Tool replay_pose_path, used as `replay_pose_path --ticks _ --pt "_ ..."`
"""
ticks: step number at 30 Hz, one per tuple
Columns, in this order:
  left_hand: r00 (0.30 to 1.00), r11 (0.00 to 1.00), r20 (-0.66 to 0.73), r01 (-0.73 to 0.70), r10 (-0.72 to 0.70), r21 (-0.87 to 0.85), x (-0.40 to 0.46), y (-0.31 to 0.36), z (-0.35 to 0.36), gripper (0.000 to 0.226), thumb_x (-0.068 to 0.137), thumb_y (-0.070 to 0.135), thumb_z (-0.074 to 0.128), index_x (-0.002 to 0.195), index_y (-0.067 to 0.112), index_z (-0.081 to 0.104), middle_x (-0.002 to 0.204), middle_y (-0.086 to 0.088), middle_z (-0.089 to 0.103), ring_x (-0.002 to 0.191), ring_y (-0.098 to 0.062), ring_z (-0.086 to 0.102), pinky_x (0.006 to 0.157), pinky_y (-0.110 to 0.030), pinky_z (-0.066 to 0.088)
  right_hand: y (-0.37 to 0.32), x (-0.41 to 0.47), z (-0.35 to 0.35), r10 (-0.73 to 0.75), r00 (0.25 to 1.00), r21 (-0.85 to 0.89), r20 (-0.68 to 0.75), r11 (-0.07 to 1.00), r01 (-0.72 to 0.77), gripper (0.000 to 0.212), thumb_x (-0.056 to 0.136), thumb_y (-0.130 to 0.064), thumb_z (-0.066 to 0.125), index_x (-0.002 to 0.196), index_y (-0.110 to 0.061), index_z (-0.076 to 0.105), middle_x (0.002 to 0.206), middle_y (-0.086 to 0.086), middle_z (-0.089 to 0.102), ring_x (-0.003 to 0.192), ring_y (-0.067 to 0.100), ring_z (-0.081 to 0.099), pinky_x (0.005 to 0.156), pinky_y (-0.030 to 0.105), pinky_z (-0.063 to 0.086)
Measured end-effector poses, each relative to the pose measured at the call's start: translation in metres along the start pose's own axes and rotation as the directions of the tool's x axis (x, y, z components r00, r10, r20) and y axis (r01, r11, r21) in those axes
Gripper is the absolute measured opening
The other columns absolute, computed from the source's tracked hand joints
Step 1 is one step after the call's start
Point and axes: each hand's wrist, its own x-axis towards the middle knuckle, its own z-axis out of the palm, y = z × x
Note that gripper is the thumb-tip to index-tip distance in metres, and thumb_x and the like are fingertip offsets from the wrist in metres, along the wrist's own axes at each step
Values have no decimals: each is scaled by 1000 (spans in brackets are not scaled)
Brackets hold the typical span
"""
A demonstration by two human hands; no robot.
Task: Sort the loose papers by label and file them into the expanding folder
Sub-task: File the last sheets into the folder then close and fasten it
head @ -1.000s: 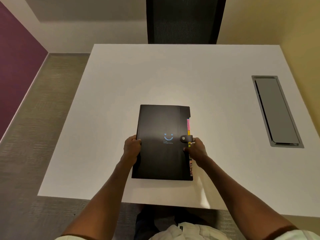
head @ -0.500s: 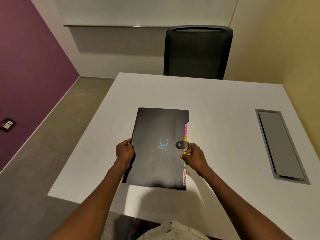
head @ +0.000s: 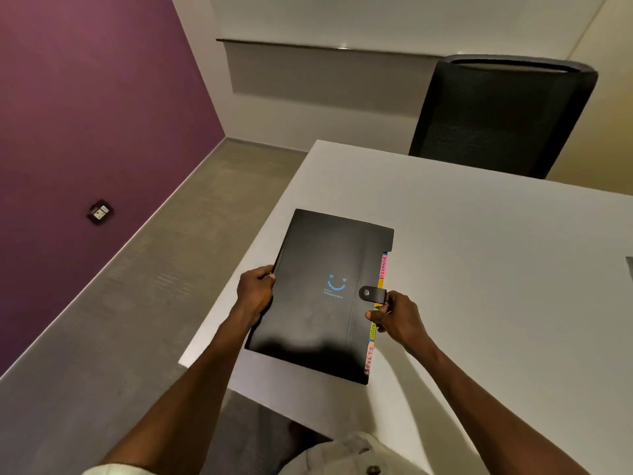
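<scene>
Beyond white table (head: 479, 269), black chair (head: 496, 114); purple wall (head: 85, 114) leftward.

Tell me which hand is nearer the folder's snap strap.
Right. The right hand sits just below the snap strap at the folder's tabbed edge; the left hand grips the opposite edge.

The pink tab (head: 383, 265) on the expanding folder's (head: 318, 323) right edge is reading "FINANCE"; the orange tab (head: 369, 361) is reading "SPORTS". Cover print beneath the blue smile (head: 336, 282) is staying unreadable.

Black chair (head: 500, 111) behind white table (head: 479, 269); purple wall (head: 85, 114).
</scene>
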Motion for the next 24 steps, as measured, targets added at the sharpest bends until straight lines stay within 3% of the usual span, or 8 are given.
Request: replay_pose_path --ticks 4,6,11,13,17,20,22,24 --pt "999 999 29 -15 13 52 46 -21 -32 31 94 2 60 125 1 66 127 -13 66 119 -26 61 107 -32 44 -25 14 44 24 999 -4 -21 1000 -24 19 79 -12 77 83 -12 58 68 8 68 54 16 65 60 24 49" --pt "999 996 38 -27 24 80 67 -29 -43 31 94 0 60 124 -3 65 125 -17 66 118 -29 62 104 -31 44 -35 22 66 45 999 3 -30 999 -45 19 78 -12 78 85 -9 60 72 11 69 57 21 67 63 29 52" --pt "995 989 98 -37 23 146 108 -47 -60 30 91 5 57 117 0 71 114 -16 71 108 -32 65 95 -37 50 -49 43 109 107 994 -48 -36 993 -109 20 79 -14 77 89 -8 61 76 11 69 59 19 64 51 18 40" --pt "992 978 122 -49 24 204 117 -53 -62 28 91 5 55 113 5 74 109 -15 73 104 -34 66 91 -37 51 -52 49 121 125 991 -60 -36 990 -127 20 78 -14 77 90 -8 62 76 10 69 63 21 66 55 21 44" --pt "988 968 147 8 -46 250 129 -69 -60 33 94 -1 52 122 4 69 121 -15 69 115 -35 61 90 -26 42 -48 58 141 173 985 -112 -29 978 -175 16 78 -11 74 89 -8 63 78 9 69 65 23 67 63 31 52" --pt "981 946 184 3 -66 324 132 -80 -54 15 92 0 53 100 -3 65 108 -22 68 106 -40 61 78 -26 36 -44 61 150 203 979 -152 -18 967 -203 6 81 -2 62 85 -3 67 79 9 70 66 21 64 63 31 48" --pt "981 932 188 -27 -44 361 130 -83 -51 17 91 0 52 102 0 64 108 -20 68 105 -40 61 80 -29 39 -44 62 153 197 980 -212 -34 957 -200 3 80 -6 67 81 -4 69 75 8 67 71 28 63 63 32 46" --pt "984 927 177 -50 -17 371 129 -83 -51 27 91 -2 50 113 -1 65 114 -20 68 110 -39 60 87 -32 42 -47 60 155 207 978 -201 -21 957 -207 6 79 -4 68 74 -7 66 63 2 62 60 25 60 61 31 48"
